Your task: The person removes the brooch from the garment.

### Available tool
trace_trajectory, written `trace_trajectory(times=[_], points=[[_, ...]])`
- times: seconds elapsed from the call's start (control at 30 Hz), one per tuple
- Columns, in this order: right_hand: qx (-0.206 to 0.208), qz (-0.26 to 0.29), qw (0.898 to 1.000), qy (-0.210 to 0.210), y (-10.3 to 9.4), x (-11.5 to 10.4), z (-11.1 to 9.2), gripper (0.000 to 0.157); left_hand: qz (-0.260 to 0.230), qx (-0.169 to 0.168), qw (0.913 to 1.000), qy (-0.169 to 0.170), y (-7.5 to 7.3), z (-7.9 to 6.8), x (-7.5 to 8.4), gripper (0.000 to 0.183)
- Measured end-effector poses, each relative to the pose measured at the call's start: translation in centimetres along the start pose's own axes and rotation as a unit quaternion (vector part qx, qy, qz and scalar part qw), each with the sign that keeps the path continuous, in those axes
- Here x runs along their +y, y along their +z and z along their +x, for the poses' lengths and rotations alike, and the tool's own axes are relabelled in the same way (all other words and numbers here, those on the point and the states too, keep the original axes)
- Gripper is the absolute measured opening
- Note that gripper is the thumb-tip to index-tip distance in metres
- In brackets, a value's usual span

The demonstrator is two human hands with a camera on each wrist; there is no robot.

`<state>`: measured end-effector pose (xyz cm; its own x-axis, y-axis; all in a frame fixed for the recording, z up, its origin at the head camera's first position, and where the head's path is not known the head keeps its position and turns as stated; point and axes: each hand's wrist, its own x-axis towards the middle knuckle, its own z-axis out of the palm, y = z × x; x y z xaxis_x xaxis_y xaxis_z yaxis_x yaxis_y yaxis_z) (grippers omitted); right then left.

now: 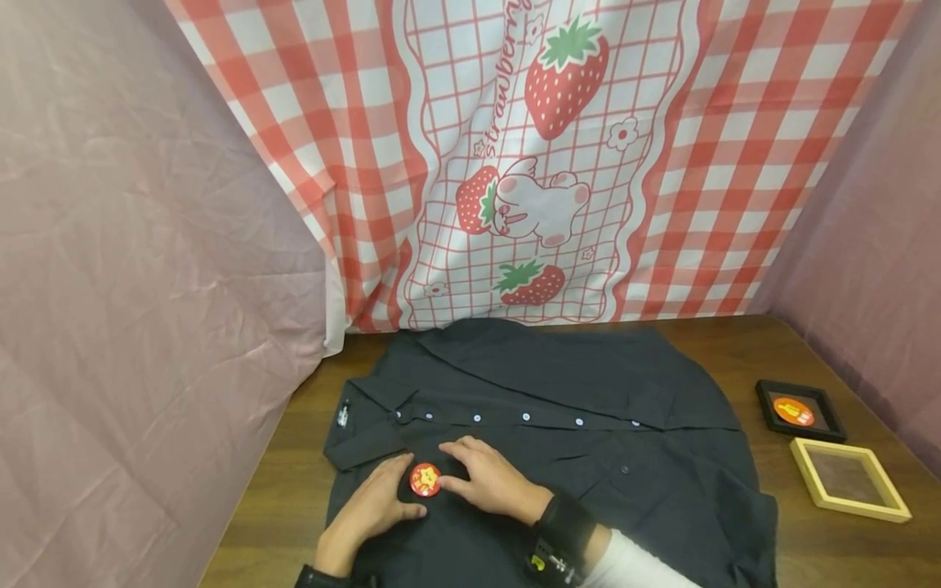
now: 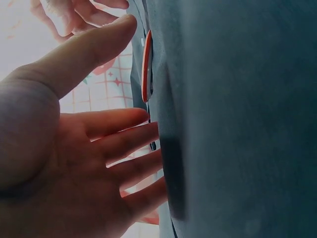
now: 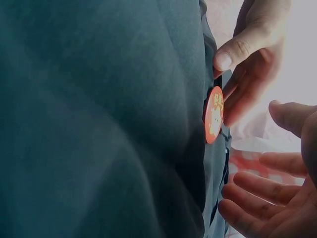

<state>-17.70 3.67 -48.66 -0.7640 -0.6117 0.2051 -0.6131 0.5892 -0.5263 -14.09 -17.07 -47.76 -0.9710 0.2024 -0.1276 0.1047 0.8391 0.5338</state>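
A round red badge with a yellow star figure [image 1: 425,479] lies on the chest of a dark button-up shirt [image 1: 559,482], just below the collar. On its left is my left hand [image 1: 375,502], thumb and fingers spread around that side. My right hand [image 1: 492,480] is on the other side, its thumb tip right at the badge's edge. In the left wrist view the badge [image 2: 147,67] shows edge-on against the cloth, with the left fingertips touching the shirt. The right wrist view shows the badge's face [image 3: 214,115] between both hands, the right fingers loosely extended.
The shirt lies spread over a wooden table [image 1: 272,490], collar to the left. At the right are a black frame [image 1: 768,408] holding an orange-red round badge [image 1: 794,412] and a light yellow frame [image 1: 853,510]. A strawberry-print checked cloth [image 1: 559,204] hangs behind.
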Motion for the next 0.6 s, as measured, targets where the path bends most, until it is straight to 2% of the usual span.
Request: trace_trajectory(times=[0.2, 0.6], points=[[-0.004, 0.002, 1.000, -0.003, 0.6, 0.0, 0.3, 0.048, -0.007, -0.010, 0.9999, -0.010, 0.1, 0.1, 0.0, 0.083], [-0.030, -0.016, 0.999, 0.007, 1.8, -0.8, 1.3, 0.046, -0.001, 0.000, 0.9999, -0.013, -0.2, -0.1, -0.2, 0.082]])
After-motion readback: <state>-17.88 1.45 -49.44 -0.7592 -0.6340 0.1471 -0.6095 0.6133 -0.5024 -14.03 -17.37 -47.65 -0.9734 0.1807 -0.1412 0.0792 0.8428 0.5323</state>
